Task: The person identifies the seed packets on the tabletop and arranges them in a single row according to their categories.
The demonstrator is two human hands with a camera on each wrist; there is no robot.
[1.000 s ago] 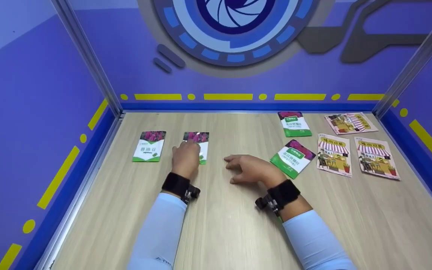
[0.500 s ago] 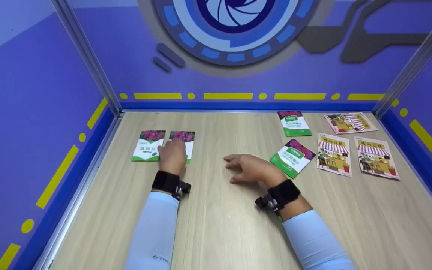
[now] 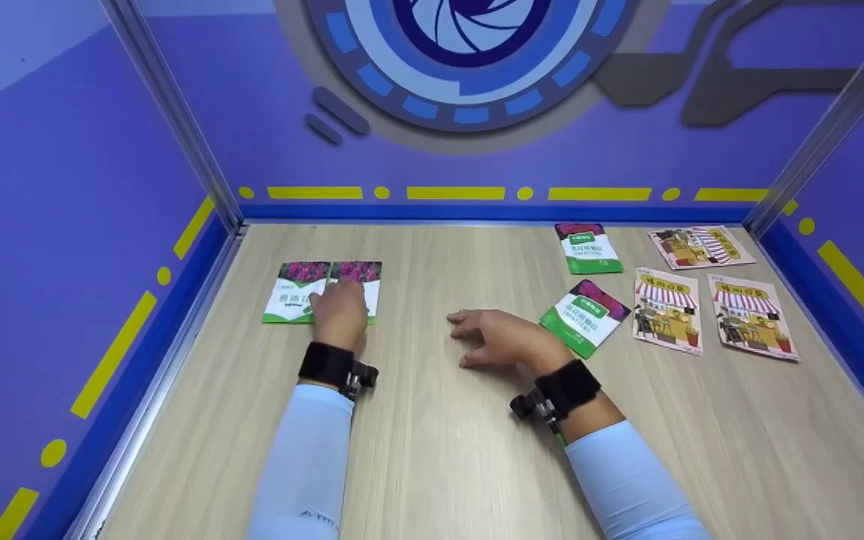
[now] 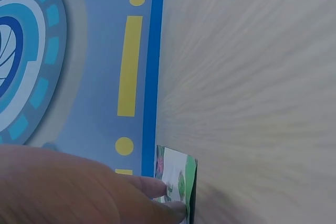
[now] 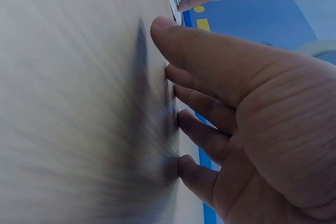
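Observation:
Two seed packets with pink flowers lie side by side on the left of the table. My left hand (image 3: pixel 340 311) rests over the right one (image 3: pixel 372 300), its fingertips touching the packet (image 4: pixel 177 163) in the left wrist view and partly hiding it. The thumb reaches over the edge of the left seed packet (image 3: pixel 293 296). My right hand (image 3: pixel 503 337) holds nothing. Its fingers are spread and loosely bent, fingertips at the tabletop. Right behind it lies a green and white seed packet (image 3: pixel 586 319), and a similar packet (image 3: pixel 589 250) is farther back.
On the right lie three pink packets with a striped-awning shop picture: one sideways packet (image 3: pixel 702 247) at the back, one in the middle (image 3: pixel 667 311), one at the right (image 3: pixel 753 319). Blue printed walls (image 3: pixel 462 169) close off the wooden table (image 3: pixel 462 450) at back and sides.
My left hand has slid the right flower packet leftward across the table until it sits close beside the left one. My right hand has stayed in place.

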